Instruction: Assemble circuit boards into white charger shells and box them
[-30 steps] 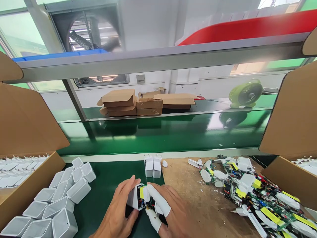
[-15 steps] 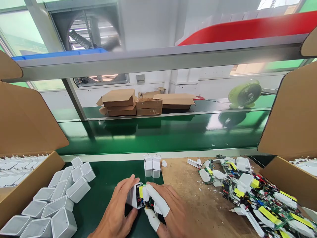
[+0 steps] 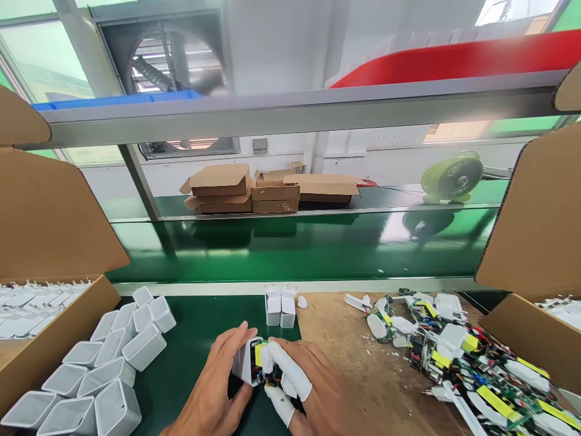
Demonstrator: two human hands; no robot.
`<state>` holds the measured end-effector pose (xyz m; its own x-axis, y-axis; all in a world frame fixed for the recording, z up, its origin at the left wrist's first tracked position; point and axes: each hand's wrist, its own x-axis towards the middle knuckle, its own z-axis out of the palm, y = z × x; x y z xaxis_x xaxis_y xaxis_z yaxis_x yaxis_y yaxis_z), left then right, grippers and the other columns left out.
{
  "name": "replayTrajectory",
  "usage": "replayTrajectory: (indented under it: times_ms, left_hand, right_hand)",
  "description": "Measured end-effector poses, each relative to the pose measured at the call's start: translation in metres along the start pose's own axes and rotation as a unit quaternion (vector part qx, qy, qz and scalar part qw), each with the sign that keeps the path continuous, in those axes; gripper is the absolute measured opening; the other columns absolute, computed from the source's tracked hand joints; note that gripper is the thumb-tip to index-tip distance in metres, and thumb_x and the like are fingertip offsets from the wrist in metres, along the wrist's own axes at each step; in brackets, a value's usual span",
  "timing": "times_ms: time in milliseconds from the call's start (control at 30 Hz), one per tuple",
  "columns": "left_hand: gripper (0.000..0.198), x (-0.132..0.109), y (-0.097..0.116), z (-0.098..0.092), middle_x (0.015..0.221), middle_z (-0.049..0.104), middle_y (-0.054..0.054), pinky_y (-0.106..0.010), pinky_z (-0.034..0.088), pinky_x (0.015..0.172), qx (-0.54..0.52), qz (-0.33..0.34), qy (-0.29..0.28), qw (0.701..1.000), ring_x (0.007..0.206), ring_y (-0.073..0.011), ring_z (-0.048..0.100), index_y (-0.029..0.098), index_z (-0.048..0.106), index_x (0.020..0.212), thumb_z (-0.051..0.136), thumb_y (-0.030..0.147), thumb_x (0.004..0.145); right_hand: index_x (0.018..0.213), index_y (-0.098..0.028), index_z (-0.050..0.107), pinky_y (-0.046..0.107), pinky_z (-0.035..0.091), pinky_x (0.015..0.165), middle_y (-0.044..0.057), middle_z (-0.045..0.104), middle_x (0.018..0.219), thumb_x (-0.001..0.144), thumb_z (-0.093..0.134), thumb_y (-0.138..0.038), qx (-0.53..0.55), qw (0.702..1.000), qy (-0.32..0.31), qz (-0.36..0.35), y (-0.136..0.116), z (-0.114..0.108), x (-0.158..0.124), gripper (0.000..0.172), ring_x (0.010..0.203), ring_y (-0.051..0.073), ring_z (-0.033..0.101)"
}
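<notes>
Pinching hands: left hand, fingers on a white housing; right hand, thumb and finger on its circuit assembly, lower centre.
Worktop: green surface, lower left; scuffed brown board, lower right.
Room: green fan, upper right.

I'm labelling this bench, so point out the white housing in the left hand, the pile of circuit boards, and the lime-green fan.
White housing (image 3: pixel 242 363): head view, its side wall.
Circuit board pile (image 3: pixel 476 369): head view, middle of the heap.
Lime-green fan (image 3: pixel 455 176): head view, front grille.
</notes>
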<state>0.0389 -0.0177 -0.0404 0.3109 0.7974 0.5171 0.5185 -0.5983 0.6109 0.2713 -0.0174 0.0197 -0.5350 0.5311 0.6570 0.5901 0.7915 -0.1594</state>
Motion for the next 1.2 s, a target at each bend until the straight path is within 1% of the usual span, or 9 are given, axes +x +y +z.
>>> replayTrajectory:
  times_ms: [267, 367, 433, 533, 633, 767, 867, 1033, 1200]
  left_hand:
    - [0.087, 0.000, 0.005, -0.001, 0.163, 0.052, -0.009, -0.048, 0.047, 0.122, -0.076, -0.009, -0.056, 0.996, 0.150, -0.0289, 0.050, 0.041, 0.013, 0.168, 0.060, 0.014, 0.101]
    - [0.094, 0.000, 0.006, 0.003, 0.168, 0.044, -0.011, -0.050, 0.044, 0.123, -0.173, -0.039, -0.111, 0.978, 0.151, -0.0317, 0.050, 0.039, 0.004, 0.169, 0.064, 0.020, 0.100]
    - [0.090, 0.000, 0.008, 0.004, 0.166, 0.048, -0.014, -0.049, 0.046, 0.121, -0.224, -0.063, -0.127, 0.964, 0.146, -0.0340, 0.055, 0.032, 0.013, 0.170, 0.066, 0.022, 0.098]
    - [0.081, 0.002, 0.011, 0.000, 0.156, 0.058, -0.014, -0.047, 0.044, 0.122, -0.238, -0.092, -0.105, 0.961, 0.140, -0.0333, 0.059, 0.027, 0.035, 0.164, 0.070, 0.020, 0.092]
    - [0.086, 0.004, 0.014, -0.013, 0.154, 0.059, -0.014, -0.051, 0.038, 0.125, -0.276, -0.111, -0.084, 0.951, 0.143, -0.0335, 0.055, 0.027, 0.039, 0.163, 0.076, 0.021, 0.085]
    - [0.061, 0.012, 0.016, -0.026, 0.141, 0.068, -0.013, -0.053, 0.044, 0.119, -0.335, -0.152, -0.097, 0.925, 0.132, -0.0331, 0.063, 0.027, 0.060, 0.148, 0.078, 0.036, 0.090]
    - [0.037, 0.018, 0.017, -0.023, 0.117, 0.076, -0.009, -0.043, 0.052, 0.105, -0.318, -0.192, -0.085, 0.924, 0.111, -0.0270, 0.069, 0.024, 0.074, 0.122, 0.078, 0.045, 0.093]
    - [0.030, 0.017, 0.020, -0.012, 0.102, 0.071, -0.005, -0.033, 0.053, 0.090, -0.338, -0.198, -0.028, 0.920, 0.097, -0.0209, 0.066, 0.021, 0.069, 0.106, 0.075, 0.049, 0.095]
    - [0.034, 0.012, 0.016, -0.011, 0.117, 0.064, -0.007, -0.032, 0.053, 0.092, -0.375, -0.171, 0.031, 0.911, 0.109, -0.0224, 0.066, 0.022, 0.053, 0.085, 0.071, 0.047, 0.099]
  right_hand:
    - [0.133, -0.017, 0.058, 0.040, 0.060, 0.087, 0.012, 0.076, 0.117, 0.088, 0.058, -0.012, 0.008, 0.999, -0.044, 0.001, 0.002, 0.005, -0.002, 0.045, 0.098, 0.027, 0.069]
    - [0.132, -0.022, 0.057, 0.038, 0.059, 0.073, 0.006, 0.073, 0.096, 0.088, 0.064, -0.027, 0.057, 0.998, 0.010, 0.017, 0.004, 0.009, -0.002, 0.045, 0.083, 0.026, 0.069]
    - [0.131, -0.025, 0.058, 0.037, 0.060, 0.072, 0.005, 0.072, 0.093, 0.087, 0.065, -0.035, 0.087, 0.995, 0.030, 0.040, 0.005, 0.008, -0.002, 0.046, 0.081, 0.025, 0.070]
    - [0.138, -0.028, 0.056, 0.033, 0.062, 0.088, 0.006, 0.075, 0.120, 0.087, 0.065, -0.026, 0.090, 0.992, -0.012, 0.084, 0.002, 0.000, -0.001, 0.052, 0.102, 0.024, 0.075]
    - [0.146, -0.031, 0.049, 0.028, 0.061, 0.096, 0.004, 0.071, 0.138, 0.089, 0.061, -0.016, 0.082, 0.988, -0.076, 0.105, -0.001, -0.008, 0.000, 0.060, 0.113, 0.020, 0.075]
    - [0.130, -0.035, 0.058, 0.027, 0.065, 0.080, -0.003, 0.077, 0.118, 0.085, 0.060, -0.010, 0.100, 0.978, -0.126, 0.132, -0.001, -0.002, -0.006, 0.052, 0.088, 0.018, 0.077]
    - [0.124, -0.033, 0.062, 0.028, 0.064, 0.084, 0.000, 0.076, 0.116, 0.079, 0.058, -0.005, 0.129, 0.981, -0.107, 0.097, 0.003, 0.011, -0.013, 0.053, 0.093, 0.020, 0.076]
    - [0.129, -0.028, 0.062, 0.028, 0.062, 0.088, 0.005, 0.073, 0.123, 0.084, 0.055, -0.006, 0.129, 0.981, -0.119, 0.086, 0.007, 0.021, -0.017, 0.050, 0.101, 0.021, 0.076]
    - [0.133, -0.028, 0.061, 0.029, 0.063, 0.086, 0.006, 0.073, 0.122, 0.088, 0.055, -0.006, 0.115, 0.983, -0.122, 0.079, 0.004, 0.016, -0.014, 0.051, 0.100, 0.021, 0.074]
